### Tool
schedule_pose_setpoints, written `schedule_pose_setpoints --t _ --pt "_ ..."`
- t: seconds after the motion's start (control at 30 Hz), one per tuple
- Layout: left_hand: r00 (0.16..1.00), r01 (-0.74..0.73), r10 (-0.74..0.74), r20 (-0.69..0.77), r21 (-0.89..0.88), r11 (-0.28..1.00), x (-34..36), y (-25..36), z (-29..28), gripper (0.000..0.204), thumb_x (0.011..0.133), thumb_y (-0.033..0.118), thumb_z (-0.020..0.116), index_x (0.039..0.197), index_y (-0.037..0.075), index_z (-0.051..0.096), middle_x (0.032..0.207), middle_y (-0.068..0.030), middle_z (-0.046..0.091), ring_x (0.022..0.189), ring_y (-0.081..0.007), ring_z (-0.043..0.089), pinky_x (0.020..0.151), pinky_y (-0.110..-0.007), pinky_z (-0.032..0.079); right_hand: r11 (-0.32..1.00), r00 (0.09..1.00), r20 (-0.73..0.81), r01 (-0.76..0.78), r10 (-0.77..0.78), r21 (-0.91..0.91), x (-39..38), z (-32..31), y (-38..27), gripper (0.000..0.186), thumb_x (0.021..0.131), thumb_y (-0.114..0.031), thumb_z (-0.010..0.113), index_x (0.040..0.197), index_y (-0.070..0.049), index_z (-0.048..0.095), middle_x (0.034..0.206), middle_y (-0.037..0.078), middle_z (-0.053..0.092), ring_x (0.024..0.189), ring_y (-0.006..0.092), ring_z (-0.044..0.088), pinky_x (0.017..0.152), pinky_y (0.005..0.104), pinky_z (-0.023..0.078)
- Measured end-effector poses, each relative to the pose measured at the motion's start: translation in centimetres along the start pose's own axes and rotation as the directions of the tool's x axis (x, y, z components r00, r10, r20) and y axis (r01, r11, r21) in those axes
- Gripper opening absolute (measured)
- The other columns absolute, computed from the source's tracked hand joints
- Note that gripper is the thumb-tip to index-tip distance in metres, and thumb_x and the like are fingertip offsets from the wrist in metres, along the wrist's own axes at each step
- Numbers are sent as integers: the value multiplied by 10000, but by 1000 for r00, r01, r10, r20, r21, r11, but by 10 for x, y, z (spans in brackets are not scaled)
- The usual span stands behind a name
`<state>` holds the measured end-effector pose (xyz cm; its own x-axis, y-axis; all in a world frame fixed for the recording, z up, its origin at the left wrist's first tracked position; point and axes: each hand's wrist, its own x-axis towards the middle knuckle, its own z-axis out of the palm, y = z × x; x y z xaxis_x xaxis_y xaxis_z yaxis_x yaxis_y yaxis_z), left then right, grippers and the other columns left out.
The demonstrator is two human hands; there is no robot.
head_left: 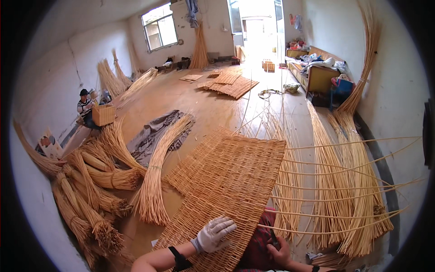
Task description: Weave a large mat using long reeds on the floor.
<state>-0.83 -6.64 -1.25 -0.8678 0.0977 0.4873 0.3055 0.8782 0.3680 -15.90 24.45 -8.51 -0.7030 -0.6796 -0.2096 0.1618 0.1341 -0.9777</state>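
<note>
A large woven wicker panel (231,177) lies slanted in front of me, with several long loose rods (335,183) sticking out from its right edge. My left hand (215,234), in a white glove, rests flat on the near part of the weave, fingers stretched out. Beside the panel's lower right edge, my bare right hand (279,252) is closed round a dark, slim tool (273,236); its exact kind is hard to make out. Dark red cloth (258,247) shows under the panel. Another woven panel (192,170) lies partly hidden beneath the first.
Wicker bundles (97,195) are heaped at left, and more rod bundles (333,190) lie at right. Grey cloth (152,136) is spread on the floor. Flat woven panels (233,86) lie farther off. Another person (86,105) sits at far left by a wicker box (103,115).
</note>
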Motion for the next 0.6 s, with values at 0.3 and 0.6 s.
schedule_pose_setpoints --t 0.3,0.6 --pt "1000 4 -4 13 13 1000 2 5 -3 681 936 364 777 1512 68 566 1471 -155 576 1378 -373 536 1195 -535 432 948 953 -62 285 -296 -142 1 2 29 209 1028 -90 666 1226 -40 620 681 -4 597 459 77 498 422 242 374" --pt "998 18 -24 -55 -114 993 -14 -6 14 644 1067 396 607 1623 118 438 1612 -143 472 1502 -384 427 1244 -556 368 948 954 6 299 -300 -113 9 -13 33 688 1019 -99 675 1642 -44 386 1205 75 666 973 183 669 794 297 557"
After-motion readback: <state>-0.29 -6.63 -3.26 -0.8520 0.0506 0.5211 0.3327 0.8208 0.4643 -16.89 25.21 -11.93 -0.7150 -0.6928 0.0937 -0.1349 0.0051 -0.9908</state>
